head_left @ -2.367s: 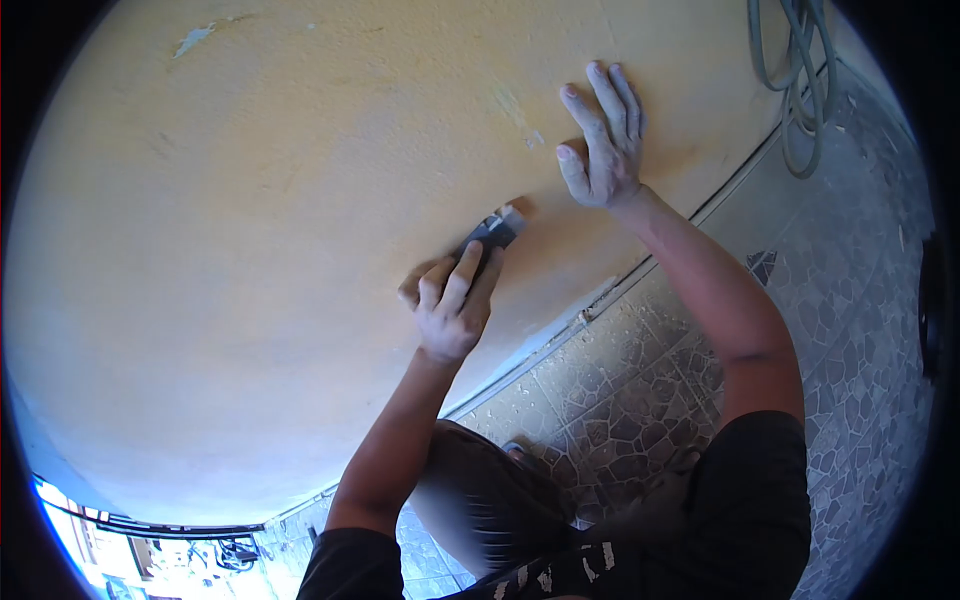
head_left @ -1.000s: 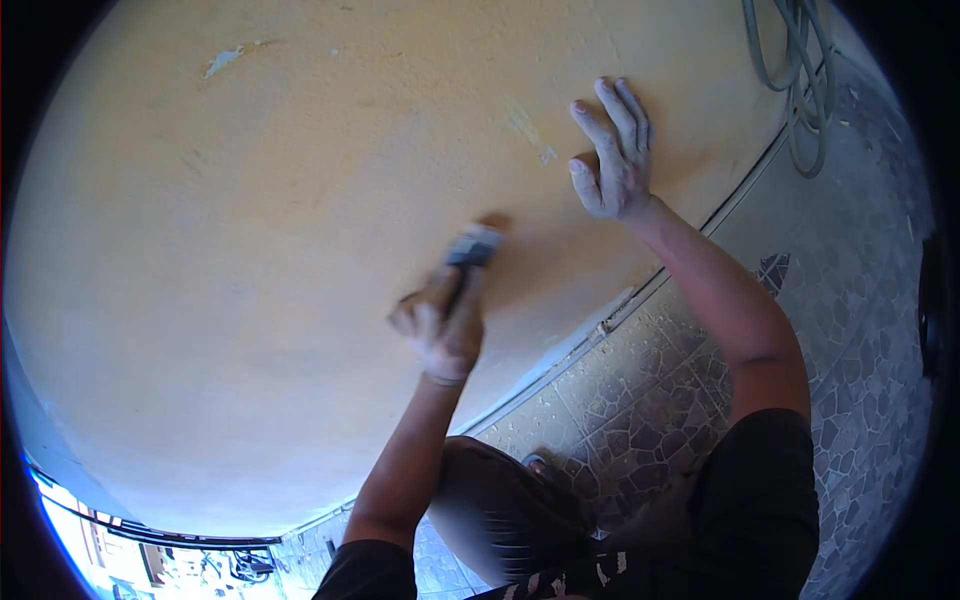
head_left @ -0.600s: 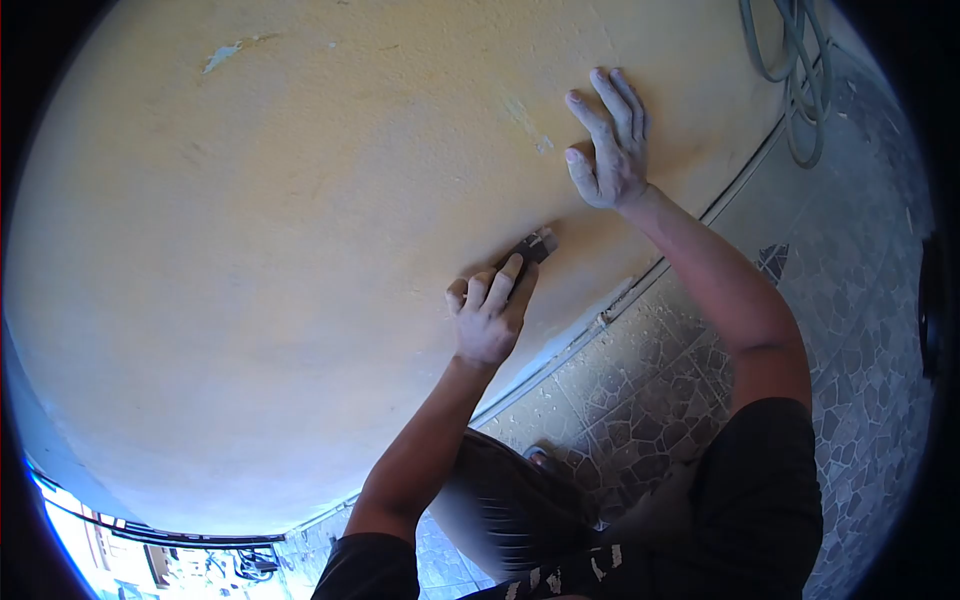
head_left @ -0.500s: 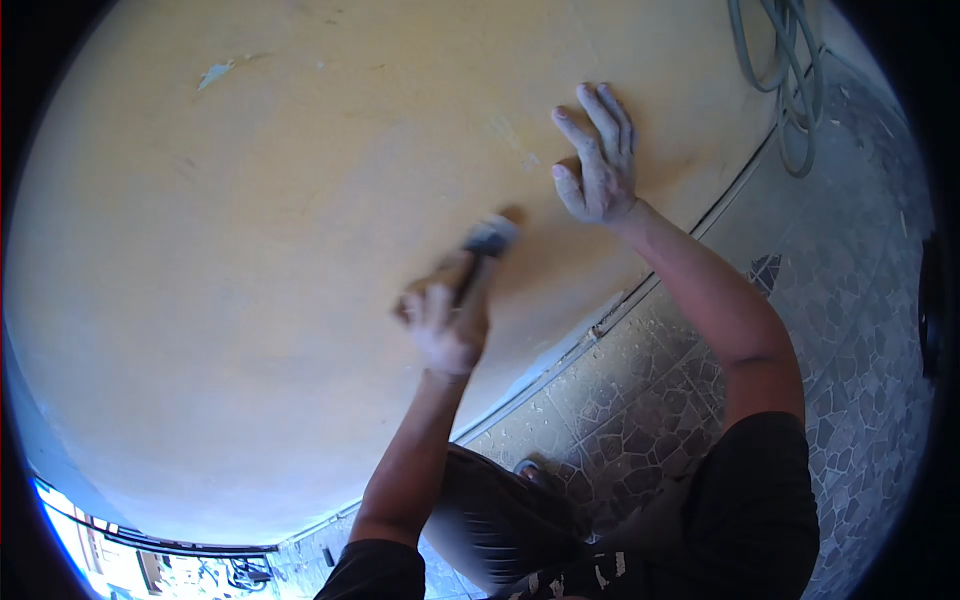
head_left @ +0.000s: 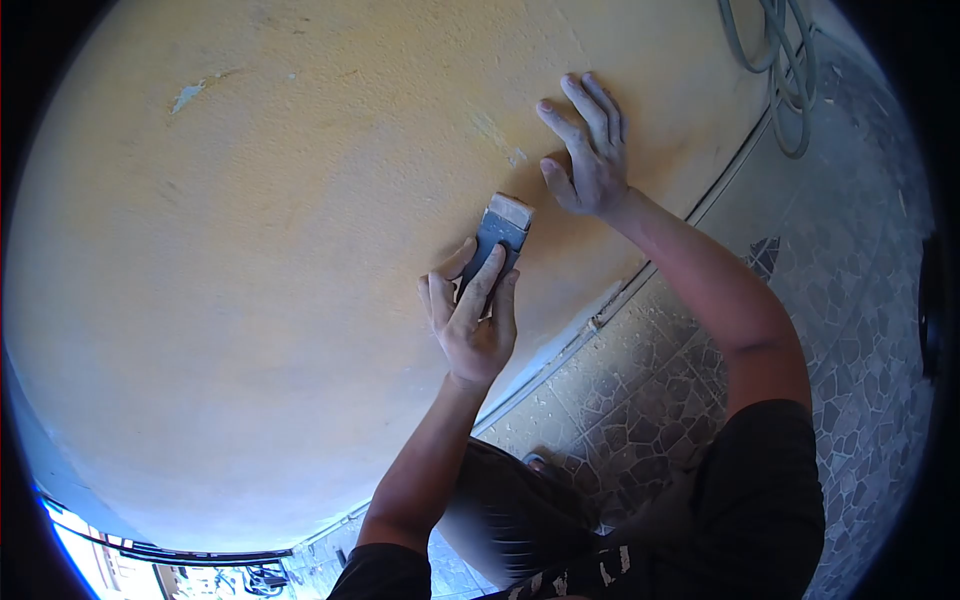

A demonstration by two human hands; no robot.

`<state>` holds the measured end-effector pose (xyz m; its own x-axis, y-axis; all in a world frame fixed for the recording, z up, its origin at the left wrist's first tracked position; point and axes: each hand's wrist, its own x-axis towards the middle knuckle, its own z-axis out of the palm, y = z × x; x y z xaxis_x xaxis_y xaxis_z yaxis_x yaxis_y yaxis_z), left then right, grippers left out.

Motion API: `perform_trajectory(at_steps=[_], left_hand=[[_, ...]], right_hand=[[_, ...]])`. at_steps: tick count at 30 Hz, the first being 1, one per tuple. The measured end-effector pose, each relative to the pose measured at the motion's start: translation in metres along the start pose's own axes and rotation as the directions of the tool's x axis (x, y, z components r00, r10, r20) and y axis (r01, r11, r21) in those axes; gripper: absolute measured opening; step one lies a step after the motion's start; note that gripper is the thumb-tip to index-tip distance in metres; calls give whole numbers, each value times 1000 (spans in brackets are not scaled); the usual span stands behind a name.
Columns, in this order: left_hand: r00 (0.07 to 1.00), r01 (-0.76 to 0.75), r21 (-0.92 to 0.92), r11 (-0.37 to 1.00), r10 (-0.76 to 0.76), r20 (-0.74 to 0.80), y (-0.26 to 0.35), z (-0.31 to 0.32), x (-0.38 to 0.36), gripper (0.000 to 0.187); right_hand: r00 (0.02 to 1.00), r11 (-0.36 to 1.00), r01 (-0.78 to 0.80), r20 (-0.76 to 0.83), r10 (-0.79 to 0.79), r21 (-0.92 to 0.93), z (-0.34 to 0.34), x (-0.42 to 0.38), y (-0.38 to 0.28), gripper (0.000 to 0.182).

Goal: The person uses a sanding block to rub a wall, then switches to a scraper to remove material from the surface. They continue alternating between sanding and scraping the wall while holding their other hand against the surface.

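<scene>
There, the left hand (head_left: 474, 335) gripped the block (head_left: 503, 232), long axis slanting up-right, with the right hand (head_left: 595, 168) splayed near its far end on the wall (head_left: 250, 260)!

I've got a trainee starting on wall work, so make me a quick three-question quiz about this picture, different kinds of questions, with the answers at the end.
1. Fill in the blank: The fingers of the right hand are spread against the ____.

2. Multiple choice: What does the left hand hold?
A. A paint roller
B. A dark block with a pale end
C. A bucket

3. True or false: The left hand is higher in the view than the right hand.

Key:
1. Wall.
2. B.
3. False; the left hand is lower in the view.
</scene>
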<state>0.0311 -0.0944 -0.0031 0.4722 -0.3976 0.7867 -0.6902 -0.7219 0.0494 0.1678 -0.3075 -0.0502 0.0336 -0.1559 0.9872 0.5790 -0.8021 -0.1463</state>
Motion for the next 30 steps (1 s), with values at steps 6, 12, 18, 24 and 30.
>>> perform_trajectory(at_steps=[6, 12, 18, 24, 30], left_hand=[[884, 381, -705, 598, -460, 87, 23, 4, 17, 40], [751, 441, -896, 58, -571, 333, 23, -4, 31, 37], [740, 417, -909, 2, -581, 339, 17, -28, 26, 28], [766, 356, -848, 394, -642, 23, -6, -38, 18, 20], [778, 174, -807, 565, -581, -239, -19, -54, 18, 23]], right_hand=[[994, 994, -94, 54, 91, 58, -23, 27, -22, 37], [796, 593, -550, 584, 159, 589, -69, 53, -96, 30], [702, 142, -708, 666, 254, 692, -61, 55, -149, 38], [864, 441, -504, 435, 253, 743, -36, 66, -158, 34], [763, 692, -420, -183, 619, 587, 15, 67, -103, 34]])
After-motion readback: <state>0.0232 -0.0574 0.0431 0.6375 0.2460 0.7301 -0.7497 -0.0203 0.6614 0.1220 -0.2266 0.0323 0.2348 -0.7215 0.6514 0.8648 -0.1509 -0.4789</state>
